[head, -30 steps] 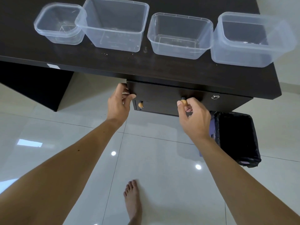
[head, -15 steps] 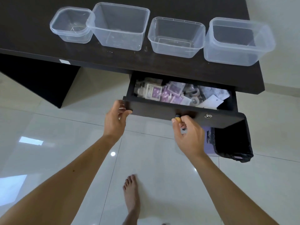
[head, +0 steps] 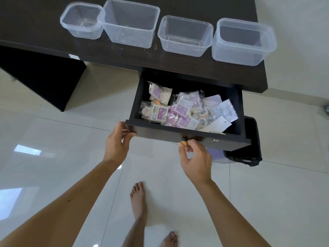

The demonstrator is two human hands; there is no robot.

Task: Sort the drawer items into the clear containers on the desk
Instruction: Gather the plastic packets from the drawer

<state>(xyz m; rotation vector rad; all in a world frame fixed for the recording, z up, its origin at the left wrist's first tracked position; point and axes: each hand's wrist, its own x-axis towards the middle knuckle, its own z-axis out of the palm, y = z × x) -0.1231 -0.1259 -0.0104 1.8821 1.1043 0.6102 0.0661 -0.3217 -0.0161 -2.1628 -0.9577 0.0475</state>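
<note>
Pulled further out since half a second ago: drawer [head: 229,139], centre frame, now baring its heap of packets [head: 185,111], purple-and-white, too many to count. Left hand [head: 117,141] with fingers curled round the drawer's left front corner; right hand [head: 195,157] with fingers pinched on the small wooden knob [head: 183,143]. Dark desk [head: 35,29] across the top, four clear containers [head: 185,35] in a row, all bare inside. Glossy pale tiled floor [head: 53,139] below; two bare feet; one black-lined bin [head: 249,154] at right.

Head view, single camera: worn high, facing forward and steeply down; open drawer [head: 187,111] near and central, surface [head: 178,57] beyond it, tiled floor [head: 267,202] below.
</note>
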